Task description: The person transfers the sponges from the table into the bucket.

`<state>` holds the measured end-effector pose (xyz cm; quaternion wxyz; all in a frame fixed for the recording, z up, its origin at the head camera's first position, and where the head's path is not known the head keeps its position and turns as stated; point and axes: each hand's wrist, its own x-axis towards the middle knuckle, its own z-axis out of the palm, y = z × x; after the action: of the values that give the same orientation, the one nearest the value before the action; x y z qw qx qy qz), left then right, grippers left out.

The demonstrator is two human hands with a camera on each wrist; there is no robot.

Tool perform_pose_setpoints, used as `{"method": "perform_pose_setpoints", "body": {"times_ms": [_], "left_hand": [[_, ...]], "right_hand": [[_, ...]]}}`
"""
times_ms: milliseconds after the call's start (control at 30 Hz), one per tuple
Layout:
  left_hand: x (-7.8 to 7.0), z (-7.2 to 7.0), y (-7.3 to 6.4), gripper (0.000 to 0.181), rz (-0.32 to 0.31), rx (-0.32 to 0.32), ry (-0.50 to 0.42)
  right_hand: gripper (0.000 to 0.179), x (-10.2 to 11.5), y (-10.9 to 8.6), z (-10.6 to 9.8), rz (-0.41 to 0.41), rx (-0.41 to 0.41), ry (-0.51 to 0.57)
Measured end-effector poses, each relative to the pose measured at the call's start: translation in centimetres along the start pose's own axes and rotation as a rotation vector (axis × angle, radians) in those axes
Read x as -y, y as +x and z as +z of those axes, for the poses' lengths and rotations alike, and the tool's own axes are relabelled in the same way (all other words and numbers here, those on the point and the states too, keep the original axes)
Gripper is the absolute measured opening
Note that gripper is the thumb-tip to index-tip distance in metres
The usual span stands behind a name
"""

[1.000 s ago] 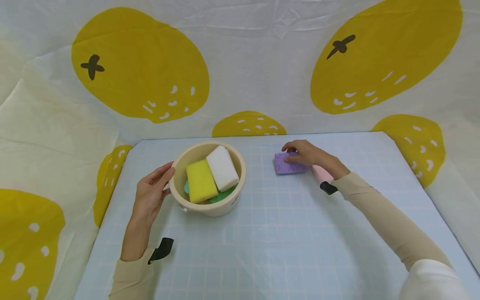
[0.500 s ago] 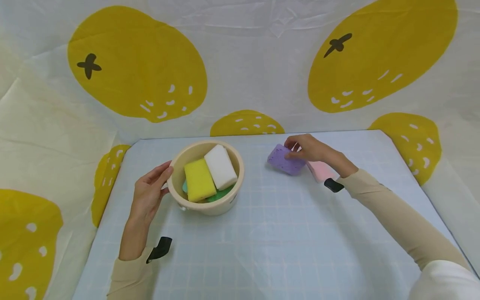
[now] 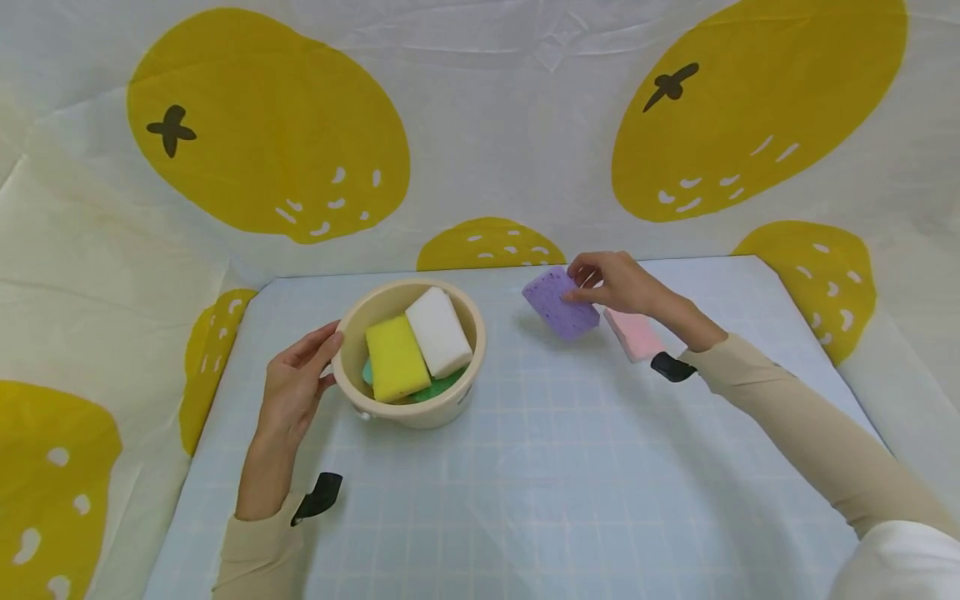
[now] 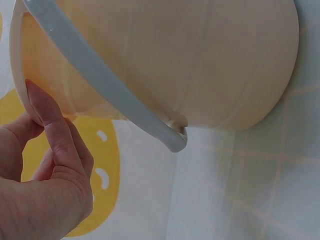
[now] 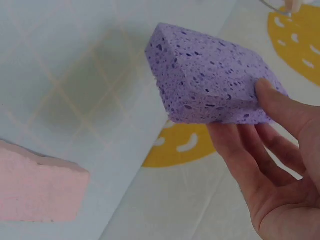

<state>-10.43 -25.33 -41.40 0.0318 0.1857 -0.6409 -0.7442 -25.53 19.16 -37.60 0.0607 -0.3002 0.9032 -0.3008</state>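
— How was the purple sponge [image 3: 560,303] held?
— It was pinched by the right hand [image 3: 617,282], thumb on one side and fingers [image 5: 260,150] on the other. It was lifted off the blue table [image 3: 570,467], tilted, just beside the pink sponge [image 3: 634,334], which was left lying flat.
— And the left hand [image 3: 294,392]?
— It was laid against the side of the cream bowl [image 3: 420,412], with straight fingers touching the rim. Nothing was gripped by it.
— What was seen in the bowl?
— A yellow sponge [image 3: 396,357] and a white sponge [image 3: 438,331] were stacked side by side on something green
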Motion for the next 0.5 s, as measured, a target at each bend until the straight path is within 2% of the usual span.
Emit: {"method": "perform_pose_setpoints", "body": {"times_ms": [233,500], "left_hand": [[0.0,0.0,0.0,0.065,-0.015,-0.010,0.014],[0.0,0.0,0.1,0.064,-0.011,-0.013,0.013]], "right_hand": [[0.031,1.8,-0.1,-0.8,0.028,-0.039,0.056],[0.028,4.2,0.2,-1.3,0.055,-0.020,0.262]]}}
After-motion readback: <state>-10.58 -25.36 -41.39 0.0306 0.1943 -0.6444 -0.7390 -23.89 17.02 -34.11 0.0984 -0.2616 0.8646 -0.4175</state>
